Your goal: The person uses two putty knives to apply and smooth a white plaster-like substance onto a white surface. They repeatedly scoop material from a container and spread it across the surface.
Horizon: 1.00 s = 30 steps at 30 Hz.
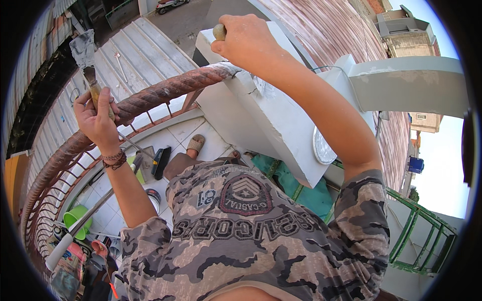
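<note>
Right hand (248, 42) over a broad, white concrete pillar (243, 115) and left hand (100, 123) beside a thick, rust-brown twisted railing (170, 90), a person grips a yellow-handled metal scraper (90, 75), its blade (83, 47) smeared whitish, in the left and a rounded tan handle (219, 32) in the right. A loosened left grip could send the scraper over the railing; a tilted blade could shed smears.

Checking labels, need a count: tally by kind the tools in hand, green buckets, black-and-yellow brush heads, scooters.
Tools in hand: 2 (putty knife in the left hand; rounded tool handle in the right hand, rest of it hidden)
Green bucket: 1
Black-and-yellow brush head: 1
Scooter: 1
Total: 5
</note>
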Each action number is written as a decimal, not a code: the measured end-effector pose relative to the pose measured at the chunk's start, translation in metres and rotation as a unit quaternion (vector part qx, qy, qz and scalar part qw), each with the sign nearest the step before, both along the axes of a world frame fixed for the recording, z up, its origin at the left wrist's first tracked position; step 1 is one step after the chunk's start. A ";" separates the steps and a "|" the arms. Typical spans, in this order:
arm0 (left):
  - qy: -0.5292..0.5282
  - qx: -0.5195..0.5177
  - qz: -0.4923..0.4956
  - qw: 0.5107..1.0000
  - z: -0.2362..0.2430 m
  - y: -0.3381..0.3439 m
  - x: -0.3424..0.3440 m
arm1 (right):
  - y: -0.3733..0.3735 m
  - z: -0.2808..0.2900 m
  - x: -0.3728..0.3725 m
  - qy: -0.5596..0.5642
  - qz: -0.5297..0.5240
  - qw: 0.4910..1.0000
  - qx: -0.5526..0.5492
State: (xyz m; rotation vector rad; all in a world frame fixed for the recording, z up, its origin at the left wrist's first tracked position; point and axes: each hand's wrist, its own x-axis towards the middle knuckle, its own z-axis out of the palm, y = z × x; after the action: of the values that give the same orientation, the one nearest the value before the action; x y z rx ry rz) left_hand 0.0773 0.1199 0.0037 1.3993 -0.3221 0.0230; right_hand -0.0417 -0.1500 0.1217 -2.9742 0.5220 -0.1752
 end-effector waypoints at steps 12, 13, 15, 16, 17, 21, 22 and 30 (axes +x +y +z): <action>-0.011 -0.010 -0.004 1.000 0.000 -0.005 -0.004 | 0.005 0.002 0.026 0.023 0.010 0.998 -0.050; -0.012 -0.011 -0.004 1.000 0.000 -0.005 -0.004 | -0.003 0.009 0.023 0.014 0.025 0.998 -0.062; -0.010 -0.014 -0.004 1.000 0.000 -0.003 -0.004 | -0.019 0.032 0.011 -0.014 0.033 0.998 -0.055; -0.009 -0.016 -0.004 1.000 0.000 -0.002 -0.004 | -0.022 0.047 0.002 -0.032 0.025 0.999 -0.037; -0.009 -0.022 -0.004 1.000 0.000 -0.002 -0.005 | -0.014 0.069 -0.017 -0.058 -0.011 0.998 0.011; -0.008 -0.034 -0.012 0.999 0.002 -0.006 -0.007 | -0.024 0.094 -0.079 -0.012 -0.123 0.988 0.088; -0.008 -0.035 -0.012 0.999 0.001 -0.006 -0.007 | -0.026 0.093 -0.091 -0.010 -0.130 0.986 0.103; -0.006 -0.004 -0.003 1.000 0.000 -0.003 -0.008 | -0.016 0.072 -0.135 -0.029 -0.070 0.987 0.142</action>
State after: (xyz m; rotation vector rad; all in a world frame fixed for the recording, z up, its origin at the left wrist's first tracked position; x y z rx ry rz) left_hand 0.0691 0.1172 0.0038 1.3913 -0.3359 0.0290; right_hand -0.1767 -0.1660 0.1938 -2.6504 0.6866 -0.1822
